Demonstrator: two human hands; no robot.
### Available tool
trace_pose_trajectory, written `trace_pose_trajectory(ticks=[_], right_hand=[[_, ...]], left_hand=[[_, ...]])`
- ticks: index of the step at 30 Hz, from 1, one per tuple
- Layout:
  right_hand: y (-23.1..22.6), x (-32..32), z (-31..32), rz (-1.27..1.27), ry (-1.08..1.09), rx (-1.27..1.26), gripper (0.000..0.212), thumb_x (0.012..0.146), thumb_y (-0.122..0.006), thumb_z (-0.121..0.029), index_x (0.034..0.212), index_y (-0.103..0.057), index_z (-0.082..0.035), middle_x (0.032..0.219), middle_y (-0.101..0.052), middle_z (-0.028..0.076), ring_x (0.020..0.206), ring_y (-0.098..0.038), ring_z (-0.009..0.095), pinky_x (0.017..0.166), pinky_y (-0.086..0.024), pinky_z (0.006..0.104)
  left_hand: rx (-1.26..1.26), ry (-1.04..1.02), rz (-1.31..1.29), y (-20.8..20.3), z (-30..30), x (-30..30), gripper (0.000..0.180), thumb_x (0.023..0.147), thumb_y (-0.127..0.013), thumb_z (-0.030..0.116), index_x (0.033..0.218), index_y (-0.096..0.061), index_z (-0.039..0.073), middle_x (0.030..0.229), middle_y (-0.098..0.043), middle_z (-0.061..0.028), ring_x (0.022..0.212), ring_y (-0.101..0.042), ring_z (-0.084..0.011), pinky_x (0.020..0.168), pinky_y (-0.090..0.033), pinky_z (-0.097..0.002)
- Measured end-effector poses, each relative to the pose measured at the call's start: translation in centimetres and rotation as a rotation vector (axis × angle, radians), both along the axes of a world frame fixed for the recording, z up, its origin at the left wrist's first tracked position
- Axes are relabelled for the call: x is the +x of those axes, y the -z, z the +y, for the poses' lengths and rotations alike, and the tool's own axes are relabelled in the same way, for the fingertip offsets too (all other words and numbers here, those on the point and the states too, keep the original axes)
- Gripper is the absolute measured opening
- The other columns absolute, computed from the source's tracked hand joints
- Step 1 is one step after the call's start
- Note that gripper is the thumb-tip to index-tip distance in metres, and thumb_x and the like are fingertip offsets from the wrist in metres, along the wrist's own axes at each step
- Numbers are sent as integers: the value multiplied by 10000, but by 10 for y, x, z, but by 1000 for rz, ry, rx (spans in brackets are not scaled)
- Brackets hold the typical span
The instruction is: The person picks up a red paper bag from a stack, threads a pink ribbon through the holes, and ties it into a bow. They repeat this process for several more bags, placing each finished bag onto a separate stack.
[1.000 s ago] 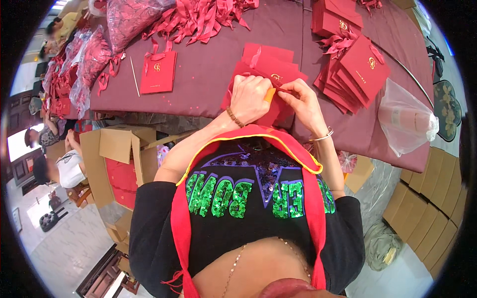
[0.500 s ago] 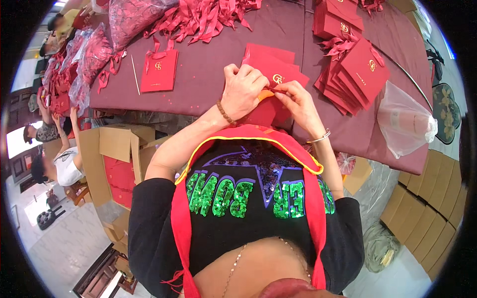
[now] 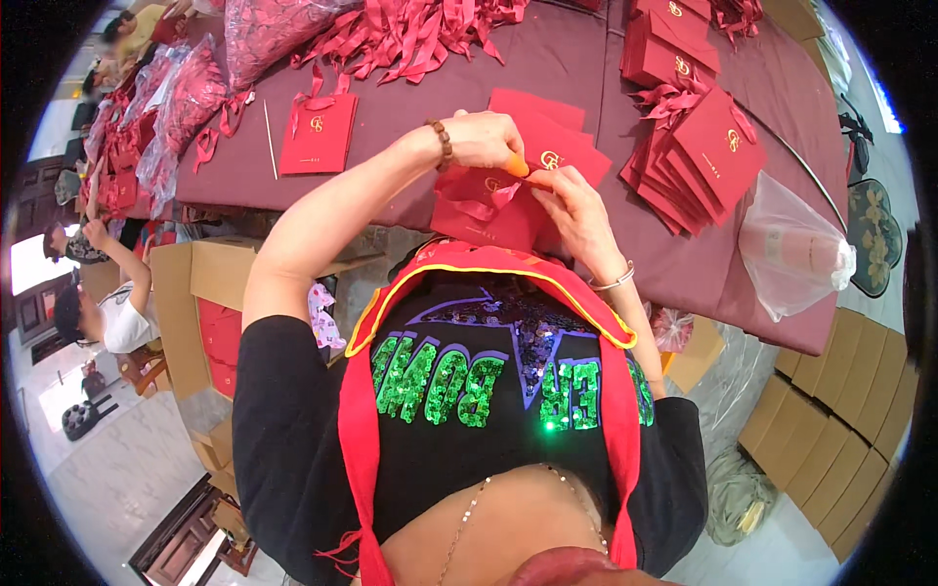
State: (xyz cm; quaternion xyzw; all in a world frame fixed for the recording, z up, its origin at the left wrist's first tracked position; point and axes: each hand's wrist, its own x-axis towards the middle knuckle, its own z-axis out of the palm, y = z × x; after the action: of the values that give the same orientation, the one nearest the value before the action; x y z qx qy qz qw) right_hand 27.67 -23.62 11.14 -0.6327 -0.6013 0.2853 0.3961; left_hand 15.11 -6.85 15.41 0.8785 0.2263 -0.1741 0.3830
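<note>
A red paper gift bag (image 3: 474, 227) with a dark red ribbon (image 3: 491, 203) on its face is tilted at the table edge in front of me. Above its upper right corner, my left hand (image 3: 481, 142) is closed, an orange cover on one fingertip. My right hand (image 3: 578, 210) pinches the same corner from the right, its fingertips meeting those of the left. What exactly lies between the fingertips is partly hidden. More flat red bags (image 3: 572, 146) lie just beyond, under and behind my hands.
One finished-looking bag with ribbon (image 3: 318, 137) lies left, by a thin white stick (image 3: 270, 142). Loose ribbons (image 3: 420, 39) heap at the back. Fanned bags (image 3: 708, 156) and a plastic-wrapped roll (image 3: 796, 244) are right. Cartons (image 3: 831, 430) stand on the floor. People work far left.
My left hand has moved up, its elbow lifting outward. The bag has swung left and shows its face with the ribbon hanging across it. My right hand has shifted slightly down and left.
</note>
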Motion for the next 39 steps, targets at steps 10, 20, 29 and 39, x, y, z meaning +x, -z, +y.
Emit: trace_pose_trajectory(ticks=[10,20,29,39], right_hand=[[20,-3,5,285,97,-29,160,810,-607,-54,964,-579,-19,818,-583,116,734,-591,192,661,-463,296],[20,-7,10,320,179,-62,170,793,-637,-76,938,-594,0,731,-601,117,615,-546,137,580,-444,280],[27,-1,11,309,158,-74,174,799,-649,-106,936,-609,-6,739,-625,120,646,-576,124,580,-453,278],[19,-3,15,312,118,-181,187,803,-650,-117,949,-608,-7,747,-640,108,651,-581,117,596,-458,274]], left_hand=[[-68,-219,-194,28,-10,2,231,714,-617,238,768,-646,15,654,-626,-104,619,-586,-163,591,-443,-309],[34,-183,-283,21,-15,3,165,725,-607,200,751,-620,38,737,-622,-113,657,-598,-197,611,-445,-306],[515,211,-824,29,-12,-3,121,785,-599,142,691,-554,80,638,-531,-24,597,-528,-228,546,-392,-333],[-402,-391,-272,46,34,-10,220,832,-579,254,881,-598,40,733,-617,-78,650,-568,-145,594,-451,-305]])
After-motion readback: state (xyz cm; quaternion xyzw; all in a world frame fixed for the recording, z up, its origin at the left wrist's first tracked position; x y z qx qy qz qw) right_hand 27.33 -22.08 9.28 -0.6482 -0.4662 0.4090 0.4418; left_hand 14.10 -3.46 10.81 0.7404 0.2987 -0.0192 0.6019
